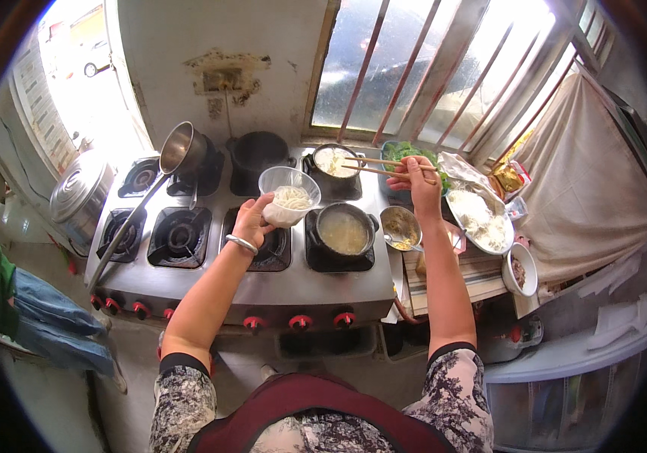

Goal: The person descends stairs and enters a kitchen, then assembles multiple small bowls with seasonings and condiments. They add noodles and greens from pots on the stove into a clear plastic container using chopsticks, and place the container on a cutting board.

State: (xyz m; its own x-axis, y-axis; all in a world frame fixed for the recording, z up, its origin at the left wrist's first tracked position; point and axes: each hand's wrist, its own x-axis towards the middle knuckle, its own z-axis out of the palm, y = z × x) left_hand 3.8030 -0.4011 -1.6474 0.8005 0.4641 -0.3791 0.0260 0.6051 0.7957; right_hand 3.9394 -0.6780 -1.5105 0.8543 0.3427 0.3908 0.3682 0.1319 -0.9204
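My left hand [251, 222], a silver bangle at its wrist, grips a clear plastic bowl [284, 217] over the stove. White noodles [292, 198] lie inside it. Between the fingers of my right hand [414, 175] is a pair of wooden chopsticks [378, 161]. Their tips reach into a small dark pot [338, 177] on the back right burner, over white noodles [331, 158]. In front of that pot stands another dark pot [344, 255] of cloudy, light broth, right of the bowl.
A long-handled metal ladle [180, 151] rests across the stove's left side. An empty-looking dark pot [257, 138] sits at the back. Leafy greens [403, 151], a metal bowl [412, 217], a noodle plate [503, 245] and a white bowl [529, 285] crowd the right. A person [52, 317] stands far left.
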